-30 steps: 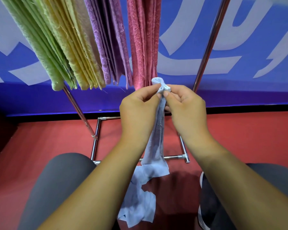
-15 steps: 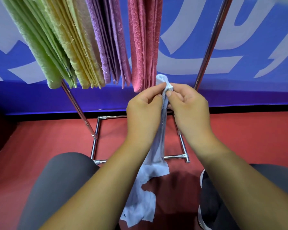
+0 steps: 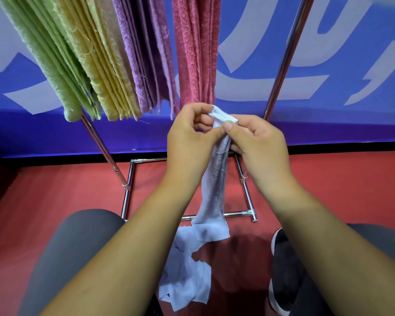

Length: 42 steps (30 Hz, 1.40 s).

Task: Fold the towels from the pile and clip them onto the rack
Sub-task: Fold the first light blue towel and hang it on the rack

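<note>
A pale blue towel [image 3: 213, 185] hangs bunched from my two hands, with its lower end crumpled on the red floor between my knees. My left hand [image 3: 189, 142] and my right hand [image 3: 258, 142] both pinch its top edge, thumbs meeting at the gathered corner. Just above and behind my hands hang folded towels on the chrome rack [image 3: 283, 58]: green [image 3: 53, 62], yellow [image 3: 100, 62], purple [image 3: 146, 55] and pink [image 3: 195, 51]. The rack's top bar and any clips are out of view.
The rack's chrome base frame [image 3: 127, 197] stands on the red floor [image 3: 55, 185] in front of my grey-clad knees. A blue banner wall [image 3: 351, 53] is close behind it. My black shoe [image 3: 283, 254] is at the lower right.
My hands have drifted slightly right and down with the towel's top edge, and my left fingers have opened out a little from it. The towel's gathered corner has tipped toward the right.
</note>
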### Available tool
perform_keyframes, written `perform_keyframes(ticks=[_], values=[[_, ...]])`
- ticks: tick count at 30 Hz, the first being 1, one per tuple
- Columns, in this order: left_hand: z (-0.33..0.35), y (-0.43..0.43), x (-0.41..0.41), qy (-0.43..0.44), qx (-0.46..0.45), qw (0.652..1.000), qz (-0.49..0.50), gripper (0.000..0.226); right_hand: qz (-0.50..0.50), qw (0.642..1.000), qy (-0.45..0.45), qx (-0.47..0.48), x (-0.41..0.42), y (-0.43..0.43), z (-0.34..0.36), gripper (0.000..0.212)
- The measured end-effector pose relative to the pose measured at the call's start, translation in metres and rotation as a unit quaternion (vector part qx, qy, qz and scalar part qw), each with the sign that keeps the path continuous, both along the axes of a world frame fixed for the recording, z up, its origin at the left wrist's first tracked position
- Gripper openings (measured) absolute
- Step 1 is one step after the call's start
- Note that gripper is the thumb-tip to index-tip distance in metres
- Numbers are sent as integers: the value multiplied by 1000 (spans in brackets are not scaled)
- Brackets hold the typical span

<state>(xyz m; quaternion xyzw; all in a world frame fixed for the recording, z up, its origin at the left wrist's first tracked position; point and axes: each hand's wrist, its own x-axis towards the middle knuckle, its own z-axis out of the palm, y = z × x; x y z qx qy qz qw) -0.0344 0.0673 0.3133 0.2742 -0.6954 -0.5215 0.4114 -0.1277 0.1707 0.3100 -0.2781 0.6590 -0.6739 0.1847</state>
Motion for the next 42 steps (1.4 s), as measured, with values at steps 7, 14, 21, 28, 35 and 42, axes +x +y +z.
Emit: perform_keyframes(ticks=[7,14,21,28,35,42], values=[[1,-27,7,-50,-71,995,-40,47,-12,998,58,22,-13,1,5,14],[12,-41,19,-116,-166,968,-150,16,-1,988,146,52,-15,8,11,16],[12,-49,25,-133,-254,950,-124,16,8,973,222,67,-20,10,12,14],[16,-40,22,-69,-133,983,-104,25,-14,967,243,75,-20,8,13,12],[17,-36,16,-29,-45,995,-89,19,-2,987,157,41,-18,5,14,11],[16,-36,14,-15,-16,995,-93,10,61,997,31,-22,-17,1,8,14]])
